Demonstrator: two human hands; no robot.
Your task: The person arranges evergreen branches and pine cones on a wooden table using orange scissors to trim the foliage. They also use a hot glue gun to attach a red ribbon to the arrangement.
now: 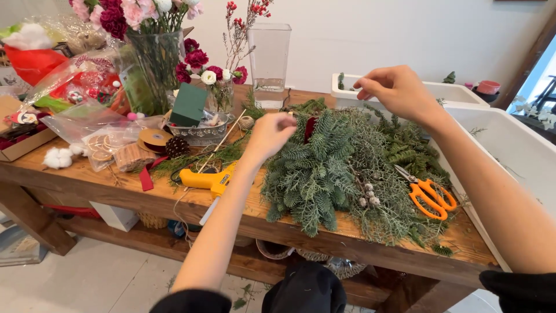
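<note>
The left hand [271, 134] has its grip pressed together in a pinch over the top of the evergreen bundle [324, 168]. What it pinches is too thin to make out. The right hand [395, 90] is raised higher and farther back, its fingertips also pinched together near the white trough [457, 93]. Both pinches face each other with a gap between them, as if something fine were drawn taut from one to the other, though no strand shows clearly.

Directly under the left grip lies the greenery, a fan of fir and cedar sprigs spread flat on the wooden desk [75, 179], stems toward the far side, so its top is open to both hands. Just right of the bundle, below the right hand, rest orange-handled scissors [428, 194], blades closed, within easy reach. To the left of the left forearm sits a yellow glue gun [205, 178], nozzle laid away from the sprigs. Farther left stand a green foam block [188, 104], a ribbon spool [154, 138], a pine cone [176, 146] and a vase of carnations [156, 64]. A tall empty glass vase [269, 55] stands behind the left grip.
</note>
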